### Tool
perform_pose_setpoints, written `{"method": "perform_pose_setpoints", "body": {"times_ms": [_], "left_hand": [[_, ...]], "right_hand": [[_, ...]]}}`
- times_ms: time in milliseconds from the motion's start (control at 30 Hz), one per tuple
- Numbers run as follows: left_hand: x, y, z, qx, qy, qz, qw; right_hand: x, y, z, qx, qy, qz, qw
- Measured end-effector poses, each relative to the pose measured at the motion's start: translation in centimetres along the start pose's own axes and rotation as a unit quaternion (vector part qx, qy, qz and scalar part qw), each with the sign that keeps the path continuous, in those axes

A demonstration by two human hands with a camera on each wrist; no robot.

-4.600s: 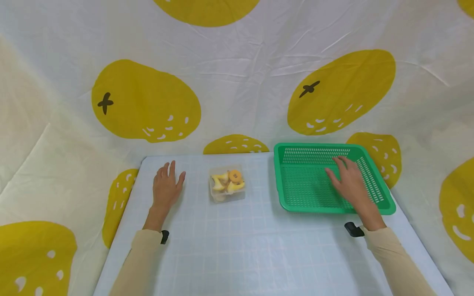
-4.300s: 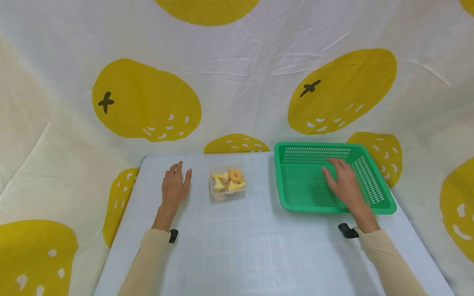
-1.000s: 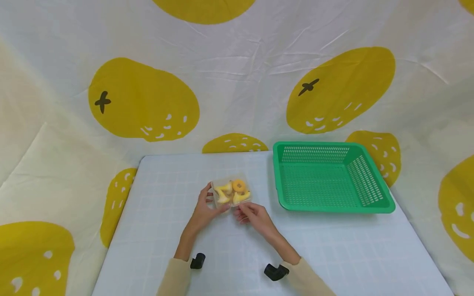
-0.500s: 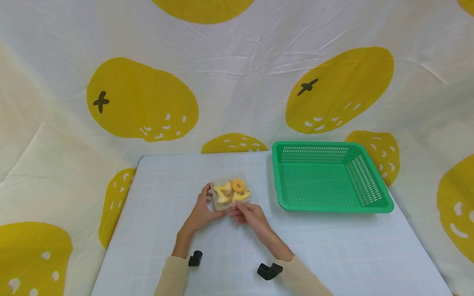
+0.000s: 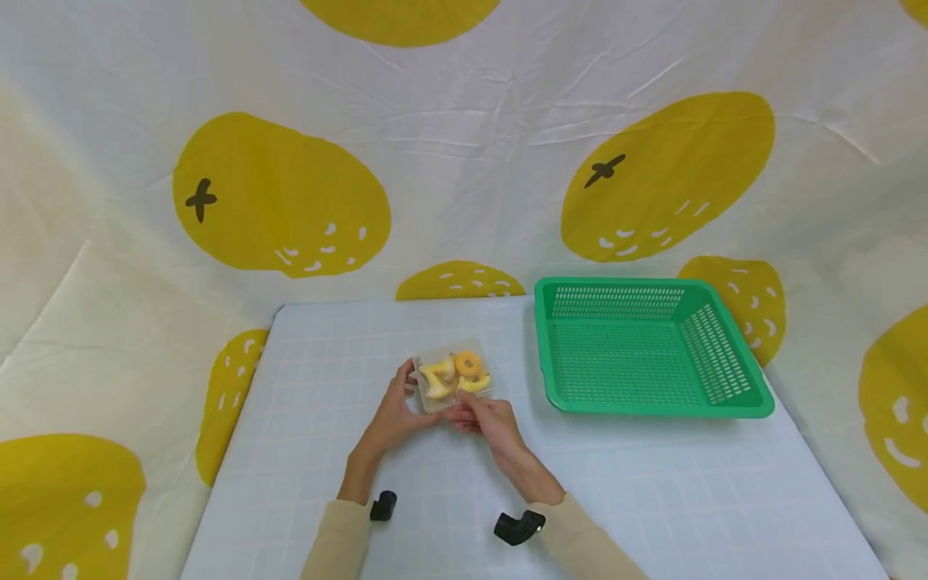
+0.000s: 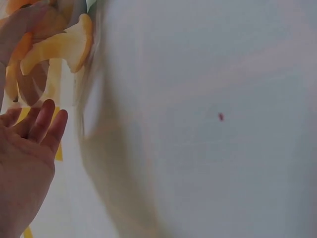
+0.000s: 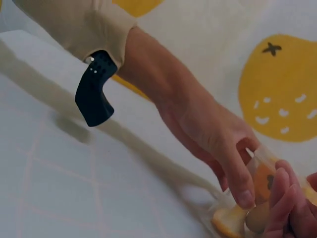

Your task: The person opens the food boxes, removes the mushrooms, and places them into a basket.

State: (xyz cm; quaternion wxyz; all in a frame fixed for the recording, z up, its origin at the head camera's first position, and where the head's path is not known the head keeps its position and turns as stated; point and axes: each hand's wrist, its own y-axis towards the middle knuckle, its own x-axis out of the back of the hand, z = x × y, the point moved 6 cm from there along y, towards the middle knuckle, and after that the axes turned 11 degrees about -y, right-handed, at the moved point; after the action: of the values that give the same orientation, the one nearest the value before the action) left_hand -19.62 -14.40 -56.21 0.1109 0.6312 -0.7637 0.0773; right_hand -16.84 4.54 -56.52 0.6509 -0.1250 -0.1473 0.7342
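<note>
Located clear box (image 5: 433,405) over the tabletop (image 5: 326,467), near the middle of the head view and well apart from the green basket (image 5: 547,346); could not tell whether touching the surface or slightly raised. Made out, among the contents, an orange ring (image 5: 460,365), a forked yellow piece (image 5: 437,380) and a curved yellow piece (image 5: 474,384), plus a rounded brown piece (image 6: 33,89) in the left wrist view. Could not tell whether lidded. Judged light and fairly stiff, with thin, smooth walls, prone to slip under dry fingers and perhaps to flex or crack under a hard squeeze; judged contents loose and apt to shift on tilting. Marked opposite side walls, low down, as the safest hold, with gentle, even pressure and the box level; marked the near edge as suited to a light pinch only. Observed left hand (image 5: 394,419) around the left side of the box, fingers set wide along the wall and thumb at the near-left corner. Observed right hand (image 5: 496,425) at the near side, thumb over the edge and fingers drawn narrow below, pinching box. Recorded basket to the right, near the back edge of the tabletop. Noted beige sleeves (image 5: 337,536) and, farther out, a pale backdrop (image 5: 471,161) printed with yellow fruit.
</note>
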Motion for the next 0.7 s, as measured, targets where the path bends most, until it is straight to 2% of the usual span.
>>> {"method": "perform_pose_setpoints", "body": {"times_ms": [267,467,700], "left_hand": [[0.1,-0.1,0.1,0.02,0.019,-0.005,0.9996],[0.1,-0.1,-0.2,0.016,0.016,-0.007,0.9997],[0.2,-0.1,0.0,0.01,0.005,-0.001,0.9999]], "right_hand": [[-0.2,0.3,-0.2,-0.002,0.026,-0.023,0.999],[-0.3,0.3,-0.1,0.002,0.043,-0.034,0.998],[-0.5,-0.2,1.9,0.017,0.035,-0.031,0.999]]}}
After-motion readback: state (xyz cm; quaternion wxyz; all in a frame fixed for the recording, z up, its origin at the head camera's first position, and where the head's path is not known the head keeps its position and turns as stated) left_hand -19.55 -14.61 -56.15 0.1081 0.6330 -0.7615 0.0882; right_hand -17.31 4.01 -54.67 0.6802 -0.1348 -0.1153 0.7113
